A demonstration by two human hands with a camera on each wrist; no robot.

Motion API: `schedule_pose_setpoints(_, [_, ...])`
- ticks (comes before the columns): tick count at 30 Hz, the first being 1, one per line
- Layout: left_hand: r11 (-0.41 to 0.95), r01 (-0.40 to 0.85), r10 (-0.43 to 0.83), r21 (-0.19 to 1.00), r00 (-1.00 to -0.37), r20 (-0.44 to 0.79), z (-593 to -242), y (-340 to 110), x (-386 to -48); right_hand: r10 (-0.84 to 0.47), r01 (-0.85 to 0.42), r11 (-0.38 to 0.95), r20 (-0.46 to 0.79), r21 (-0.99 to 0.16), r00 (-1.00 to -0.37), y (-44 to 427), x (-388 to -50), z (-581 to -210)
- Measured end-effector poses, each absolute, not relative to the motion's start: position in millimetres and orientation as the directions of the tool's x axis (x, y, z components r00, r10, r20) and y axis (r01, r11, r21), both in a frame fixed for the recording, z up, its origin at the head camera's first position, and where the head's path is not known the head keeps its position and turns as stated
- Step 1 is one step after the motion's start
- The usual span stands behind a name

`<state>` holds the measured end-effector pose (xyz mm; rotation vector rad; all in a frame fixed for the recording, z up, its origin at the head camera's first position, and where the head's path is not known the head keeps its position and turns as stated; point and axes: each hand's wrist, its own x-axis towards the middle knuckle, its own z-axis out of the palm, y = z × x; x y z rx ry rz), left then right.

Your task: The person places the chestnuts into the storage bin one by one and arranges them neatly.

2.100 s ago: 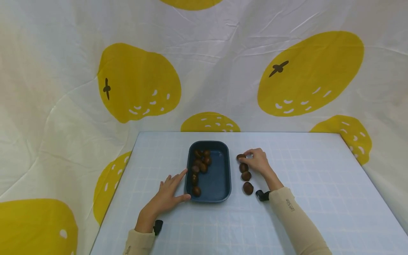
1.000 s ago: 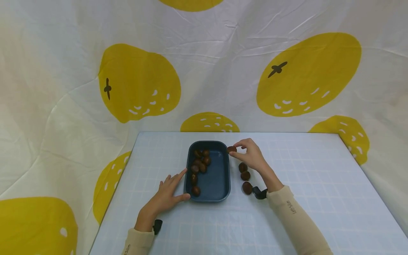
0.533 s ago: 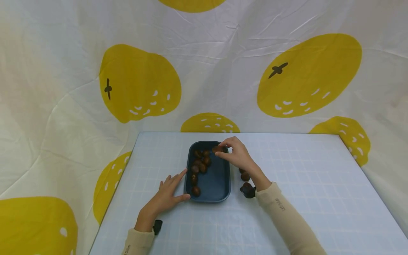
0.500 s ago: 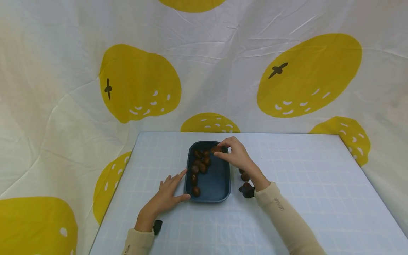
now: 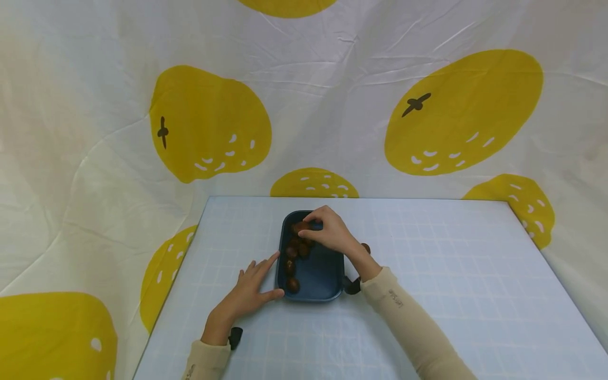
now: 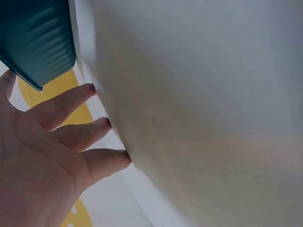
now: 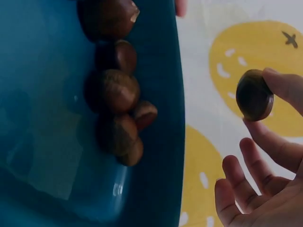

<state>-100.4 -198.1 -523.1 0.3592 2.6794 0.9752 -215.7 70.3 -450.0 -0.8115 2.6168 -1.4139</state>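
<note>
In the head view, a chestnut (image 5: 300, 227) is held by the right hand (image 5: 330, 230) over the far left part of the tray (image 5: 328, 272), where other chestnuts (image 5: 292, 285) are gathered. Placing seems to be in hand; a lowering and a loosened pinch are probably called for next. In the left wrist view, the left hand (image 6: 47, 146) is seen with fingers spread apart, three tips rested on the table (image 6: 199, 94). In the right wrist view, the chestnut, dark brown, rounded and smooth, is clamped between thumb and one finger.
</note>
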Motion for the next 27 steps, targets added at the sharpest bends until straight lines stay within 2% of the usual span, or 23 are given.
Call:
schedule_pose_setpoints(5, [0.747,0.140,0.319,0.650,-0.933,-0.166,-522,-198,-100,-0.510,-0.439,0.440,0.183,-0.783,-0.840,64,-219,-452])
schedule_pose_setpoints(11, [0.755,0.137,0.311,0.642,-0.936,-0.166,-522,-197,-101,-0.653,-0.547,0.430,0.172,-0.718,-0.738,59,-228,-459])
schedule_pose_setpoints(20, [0.757,0.140,0.309,0.638,-0.937,-0.161,-524,-197,-101,-0.774,-0.597,0.482,0.007,-0.641,-0.633,55,-236,-472])
schedule_pose_setpoints(27, [0.757,0.150,0.311,0.636,-0.939,-0.148,-524,-198,-101,-0.791,-0.637,0.533,-0.061,-0.557,-0.609,53,-237,-477])
